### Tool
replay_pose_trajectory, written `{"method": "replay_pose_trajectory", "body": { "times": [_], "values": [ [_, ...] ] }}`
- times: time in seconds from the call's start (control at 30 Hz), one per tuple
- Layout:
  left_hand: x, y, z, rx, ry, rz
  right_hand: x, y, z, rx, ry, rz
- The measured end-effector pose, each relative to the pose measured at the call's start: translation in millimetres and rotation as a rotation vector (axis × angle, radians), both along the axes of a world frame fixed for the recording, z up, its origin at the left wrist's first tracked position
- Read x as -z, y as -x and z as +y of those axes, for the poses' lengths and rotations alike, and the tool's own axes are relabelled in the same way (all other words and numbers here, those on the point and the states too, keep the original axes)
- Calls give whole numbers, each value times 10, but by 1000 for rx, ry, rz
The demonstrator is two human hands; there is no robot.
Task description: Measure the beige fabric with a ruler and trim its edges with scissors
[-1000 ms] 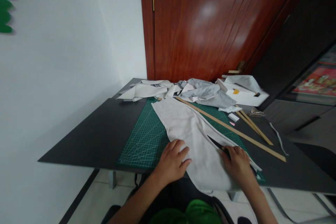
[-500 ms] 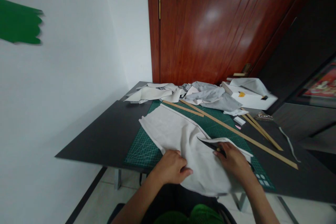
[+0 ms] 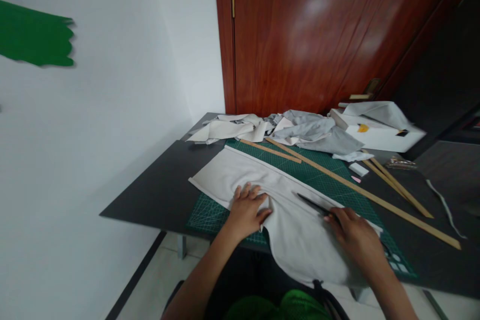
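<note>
Draping the near end of a pale cloth [image 3: 300,242] over the edge of the table [image 3: 150,185] and spreading the rest across a green mat [image 3: 212,220], probably for a firm surface. Grasping dark scissors [image 3: 313,203] in the right hand [image 3: 354,235], gripping seemingly around the middle with the tip pointing away, presumably to rest that hand on the cloth too. Pressing the left hand [image 3: 246,212] down, fingers spread and clasping nothing visible, apparently to smooth ripples. Noting beyond, a long wooden strip [image 3: 360,190], seemingly parked out of reach of the hands, then cloth scraps [image 3: 232,127] and a white box [image 3: 386,137]. Compared with half a second ago, showing no raised fold over the blade, exposing more metal, and placing the left hand farther up, no longer curled.
</note>
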State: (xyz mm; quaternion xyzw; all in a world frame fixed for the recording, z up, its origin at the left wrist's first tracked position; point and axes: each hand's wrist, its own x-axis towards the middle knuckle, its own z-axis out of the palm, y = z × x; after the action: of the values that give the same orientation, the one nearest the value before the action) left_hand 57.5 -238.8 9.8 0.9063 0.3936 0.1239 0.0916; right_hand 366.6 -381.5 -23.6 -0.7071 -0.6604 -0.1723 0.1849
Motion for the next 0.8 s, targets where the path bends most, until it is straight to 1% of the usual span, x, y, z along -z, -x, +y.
{"method": "replay_pose_trajectory", "body": {
  "times": [0.13,0.2,0.3,0.37,0.4,0.43,0.5,0.57,0.63,0.7,0.73,0.8],
  "values": [
    [67,-185,89,-235,-40,19,-125,20,-107,138,-72,-28],
    [94,-245,163,-362,-80,4,-200,76,-166,156,-94,-14],
    [129,-246,266,-500,-117,-34,-261,297,-195,65,-38,24],
    [157,-197,310,-542,-108,-61,-244,529,-165,-13,69,44],
    [171,-165,323,-543,-102,-80,-222,652,-142,-48,138,54],
    [185,-131,331,-530,-101,-107,-194,766,-117,-79,207,53],
    [203,-69,333,-484,-118,-192,-139,935,-72,-102,281,48],
    [196,-28,315,-442,-138,-285,-104,987,-28,-79,309,39],
    [158,-15,275,-394,-146,-307,-99,916,37,-26,323,35],
    [98,-28,217,-312,-147,-254,-119,749,148,52,323,33],
    [67,-41,184,-238,-147,-215,-136,641,221,99,317,33],
    [17,-70,121,-21,-140,-147,-175,404,385,210,297,31]
  ]
}}
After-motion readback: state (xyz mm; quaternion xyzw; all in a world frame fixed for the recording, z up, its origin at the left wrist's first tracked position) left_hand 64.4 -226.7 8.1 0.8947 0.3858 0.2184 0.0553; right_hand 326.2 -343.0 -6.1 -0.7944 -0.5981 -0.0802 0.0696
